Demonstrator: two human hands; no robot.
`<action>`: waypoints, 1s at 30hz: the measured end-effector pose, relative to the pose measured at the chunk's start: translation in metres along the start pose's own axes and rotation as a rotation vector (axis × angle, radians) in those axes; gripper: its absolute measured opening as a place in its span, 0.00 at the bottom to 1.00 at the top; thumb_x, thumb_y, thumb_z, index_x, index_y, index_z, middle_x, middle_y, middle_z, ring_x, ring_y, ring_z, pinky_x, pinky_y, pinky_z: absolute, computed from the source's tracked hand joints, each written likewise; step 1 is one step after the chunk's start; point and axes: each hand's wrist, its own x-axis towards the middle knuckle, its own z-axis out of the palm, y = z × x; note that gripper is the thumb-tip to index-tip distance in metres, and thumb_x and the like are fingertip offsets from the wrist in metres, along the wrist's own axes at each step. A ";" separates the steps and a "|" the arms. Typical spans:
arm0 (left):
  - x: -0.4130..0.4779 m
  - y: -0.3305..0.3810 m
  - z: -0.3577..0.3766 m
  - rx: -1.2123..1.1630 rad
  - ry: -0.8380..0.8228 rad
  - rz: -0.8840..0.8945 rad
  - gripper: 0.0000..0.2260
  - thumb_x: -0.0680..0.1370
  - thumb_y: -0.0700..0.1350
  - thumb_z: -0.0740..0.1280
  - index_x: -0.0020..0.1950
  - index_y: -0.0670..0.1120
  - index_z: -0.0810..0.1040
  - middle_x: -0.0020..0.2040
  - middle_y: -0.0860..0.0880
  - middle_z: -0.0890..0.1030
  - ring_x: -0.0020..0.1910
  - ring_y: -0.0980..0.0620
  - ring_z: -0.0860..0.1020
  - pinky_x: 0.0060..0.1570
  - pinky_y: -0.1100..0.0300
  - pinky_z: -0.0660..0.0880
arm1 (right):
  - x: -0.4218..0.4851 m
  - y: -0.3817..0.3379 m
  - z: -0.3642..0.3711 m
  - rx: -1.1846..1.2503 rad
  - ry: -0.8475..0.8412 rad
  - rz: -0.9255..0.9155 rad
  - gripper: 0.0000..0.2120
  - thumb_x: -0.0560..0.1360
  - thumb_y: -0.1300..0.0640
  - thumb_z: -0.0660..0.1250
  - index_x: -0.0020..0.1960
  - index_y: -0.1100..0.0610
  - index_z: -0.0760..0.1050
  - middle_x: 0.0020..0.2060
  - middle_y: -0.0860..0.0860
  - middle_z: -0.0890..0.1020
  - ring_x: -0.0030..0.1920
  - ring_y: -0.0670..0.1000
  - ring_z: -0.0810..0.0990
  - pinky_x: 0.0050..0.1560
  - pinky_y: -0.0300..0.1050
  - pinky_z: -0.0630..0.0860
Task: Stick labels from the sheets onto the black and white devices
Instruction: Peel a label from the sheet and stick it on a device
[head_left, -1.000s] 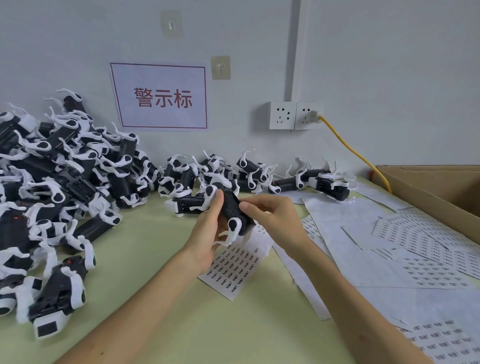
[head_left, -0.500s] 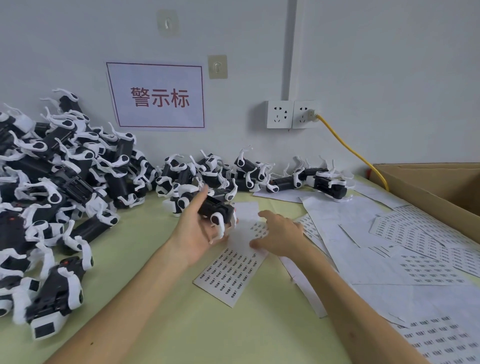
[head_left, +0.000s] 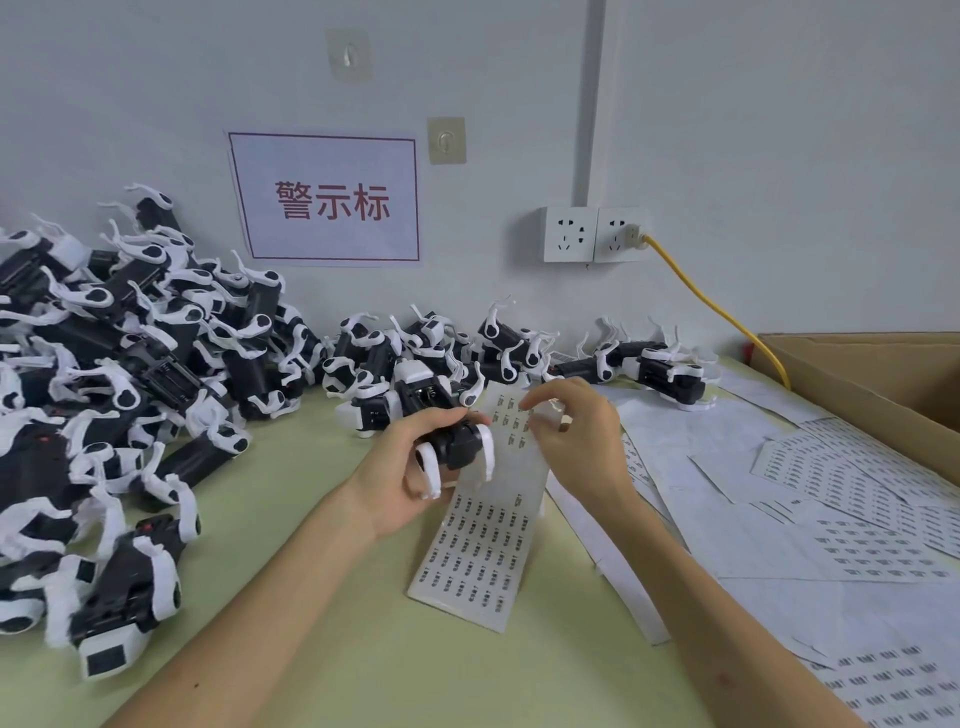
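My left hand (head_left: 410, 475) grips a black and white device (head_left: 454, 444) with white legs, held above the pale green table (head_left: 322, 665). A label sheet (head_left: 483, 535) printed with small barcode labels curls up from the table between my hands. Its upper end is lifted, and my right hand (head_left: 582, 439) pinches at that upper part with thumb and forefinger. A big heap of black and white devices (head_left: 114, 374) fills the left side. A smaller row of devices (head_left: 498, 343) lies along the wall behind my hands.
More label sheets (head_left: 831, 509) and blank backing papers cover the table on the right. An open cardboard box (head_left: 872, 379) stands at the far right. A yellow cable (head_left: 711, 306) runs from the wall socket (head_left: 592, 234) down behind the box. A sign (head_left: 327, 200) hangs on the wall.
My right hand left the device, went down to the label sheet and lifted its upper end. My left hand kept the device and turned it.
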 end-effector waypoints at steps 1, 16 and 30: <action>0.000 -0.001 0.001 0.033 -0.021 -0.005 0.15 0.72 0.47 0.72 0.55 0.43 0.85 0.44 0.46 0.83 0.39 0.49 0.80 0.35 0.59 0.75 | 0.000 0.000 0.000 0.010 0.013 0.006 0.18 0.74 0.72 0.66 0.43 0.49 0.82 0.47 0.39 0.80 0.50 0.36 0.77 0.44 0.29 0.72; 0.007 -0.001 -0.001 -0.211 0.151 0.126 0.11 0.74 0.50 0.71 0.51 0.45 0.86 0.46 0.44 0.81 0.43 0.46 0.79 0.41 0.56 0.74 | -0.005 -0.002 0.001 -0.141 -0.150 -0.162 0.14 0.71 0.47 0.79 0.55 0.45 0.84 0.65 0.39 0.73 0.68 0.43 0.70 0.61 0.30 0.61; 0.002 -0.002 0.002 -0.232 0.011 0.109 0.06 0.67 0.45 0.74 0.42 0.47 0.87 0.41 0.48 0.83 0.36 0.54 0.82 0.34 0.64 0.76 | -0.004 0.001 0.003 -0.107 -0.126 -0.089 0.14 0.72 0.52 0.79 0.57 0.45 0.84 0.75 0.41 0.70 0.67 0.40 0.72 0.50 0.16 0.62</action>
